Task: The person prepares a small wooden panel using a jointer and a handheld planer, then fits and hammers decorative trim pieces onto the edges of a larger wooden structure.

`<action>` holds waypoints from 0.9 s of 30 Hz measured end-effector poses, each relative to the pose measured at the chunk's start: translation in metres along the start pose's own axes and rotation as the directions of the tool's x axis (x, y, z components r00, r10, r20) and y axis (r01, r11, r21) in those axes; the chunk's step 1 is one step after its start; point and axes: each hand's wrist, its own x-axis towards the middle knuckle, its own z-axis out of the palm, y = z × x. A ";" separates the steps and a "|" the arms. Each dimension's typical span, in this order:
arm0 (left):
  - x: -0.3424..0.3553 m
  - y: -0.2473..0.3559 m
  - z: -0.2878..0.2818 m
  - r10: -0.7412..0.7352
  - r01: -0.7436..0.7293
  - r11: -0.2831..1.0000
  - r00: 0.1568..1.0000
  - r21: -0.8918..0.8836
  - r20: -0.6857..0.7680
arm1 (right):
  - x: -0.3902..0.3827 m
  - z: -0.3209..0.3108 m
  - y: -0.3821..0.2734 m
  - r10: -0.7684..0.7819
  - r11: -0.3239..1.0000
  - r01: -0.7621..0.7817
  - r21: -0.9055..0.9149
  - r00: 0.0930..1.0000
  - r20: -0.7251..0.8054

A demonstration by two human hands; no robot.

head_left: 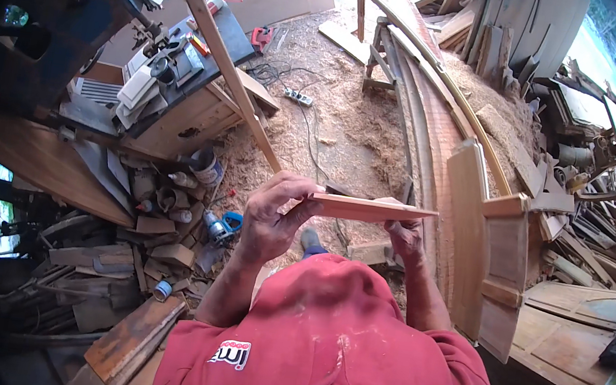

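"Red shirt (368,331), bottom centre; the board (371,211)?"
"Mid-frame, left hand (270,217) and right hand (404,237) clamped on it."
"Which step?"
"Holding it edge-on, seemingly; moving it calls for even grip."

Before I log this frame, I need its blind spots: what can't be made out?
Head view, wooden board: one broad face is turned away from the camera.
Head view, right hand: partly hidden by the board.
Head view, panelled door: its right end is cut off by the dark lens rim.
Head view, power strip: too small to tell what is plugged in.
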 end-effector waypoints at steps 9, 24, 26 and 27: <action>0.070 -0.057 -0.065 0.055 -0.058 0.998 0.994 -0.020 -0.098 | 0.110 0.052 -0.022 -0.128 0.897 0.190 -0.400 0.976 0.177; 0.276 -0.215 -0.031 -0.591 0.529 0.744 0.806 -0.409 -0.034 | 0.418 -0.052 0.022 0.241 0.969 -0.234 -0.081 0.967 0.087; 0.329 -0.236 -0.018 -0.604 0.536 0.658 0.795 -0.528 0.054 | 0.479 -0.070 0.026 0.301 0.952 -0.307 0.009 0.940 0.162; 0.354 -0.252 -0.009 -0.592 0.515 0.675 0.805 -0.527 0.029 | 0.510 -0.079 0.031 0.354 0.921 -0.380 0.082 0.907 0.228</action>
